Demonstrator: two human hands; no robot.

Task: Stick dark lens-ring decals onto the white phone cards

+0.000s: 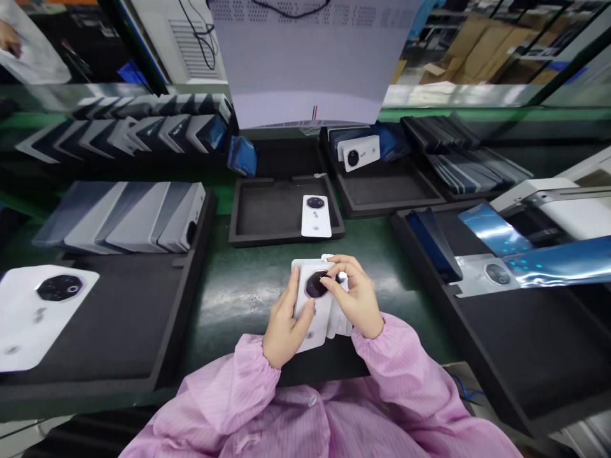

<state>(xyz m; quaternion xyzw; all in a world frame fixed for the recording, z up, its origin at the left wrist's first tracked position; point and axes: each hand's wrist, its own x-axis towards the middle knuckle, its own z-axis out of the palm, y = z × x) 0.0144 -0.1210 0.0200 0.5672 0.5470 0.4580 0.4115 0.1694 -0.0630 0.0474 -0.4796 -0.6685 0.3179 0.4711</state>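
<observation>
My left hand (285,323) grips the left edge of a white phone back cover (310,332), its thumb lying on the face. A dark octagonal camera window (315,284) sits near the cover's top. My right hand (356,296) is closed in a pinch at the window's right edge; what the fingertips hold, if anything, cannot be made out. Under that hand, partly hidden, lies another pale flat piece (342,323) beside the cover. Just beyond my hands, one more white back cover (316,219) with a dark camera window lies in a small black tray (267,239).
On the left, a large black tray (119,331) holds a row of upright covers (133,213) and one lying flat. A right tray (534,343) contains blue film (496,232) and a cover. Further trays of panels line the back, below a hanging white panel (310,70).
</observation>
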